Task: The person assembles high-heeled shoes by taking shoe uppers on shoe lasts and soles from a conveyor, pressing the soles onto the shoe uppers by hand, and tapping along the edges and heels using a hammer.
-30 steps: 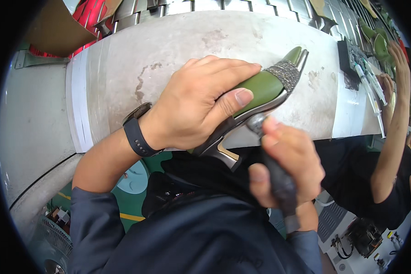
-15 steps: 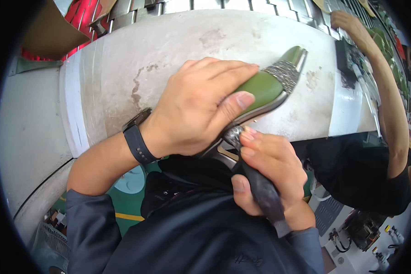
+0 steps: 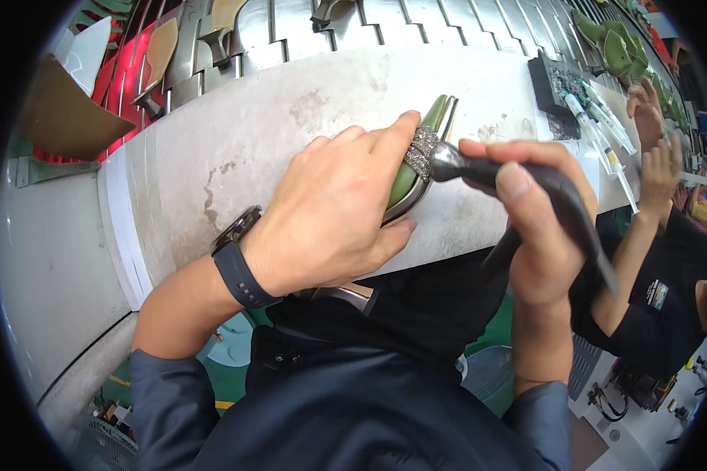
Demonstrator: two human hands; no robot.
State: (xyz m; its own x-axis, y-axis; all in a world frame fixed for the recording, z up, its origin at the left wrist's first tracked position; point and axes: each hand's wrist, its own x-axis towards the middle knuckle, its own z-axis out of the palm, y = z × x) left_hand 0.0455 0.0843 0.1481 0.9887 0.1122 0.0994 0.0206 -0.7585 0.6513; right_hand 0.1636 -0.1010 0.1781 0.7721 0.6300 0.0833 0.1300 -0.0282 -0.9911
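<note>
A green pointed-toe shoe (image 3: 404,184) with a glittering stone-studded band (image 3: 423,149) lies on the pale worktop, toe away from me. My left hand (image 3: 330,200), wearing a dark watch, is wrapped over the shoe and hides much of its upper. A brownish rear part of the shoe (image 3: 357,295) shows below that hand. In my right hand (image 3: 546,228) are dark metal pincers (image 3: 554,184), their rounded head at the right side of the glittering band. Whether the head touches the band I cannot tell.
A conveyor of metal slats (image 3: 322,39) runs behind the worktop (image 3: 291,94), carrying tan shoe parts. A dark box (image 3: 554,86) and several syringes (image 3: 605,129) lie at the right. Beyond them, a co-worker's hands (image 3: 656,173) are raised. Brown sheet material (image 3: 67,118) stands far left.
The pincers have moved up and away from the shoe's rear to beside the glittering band. The shoe has turned more upright and shifted left. The co-worker's arm has drawn back.
</note>
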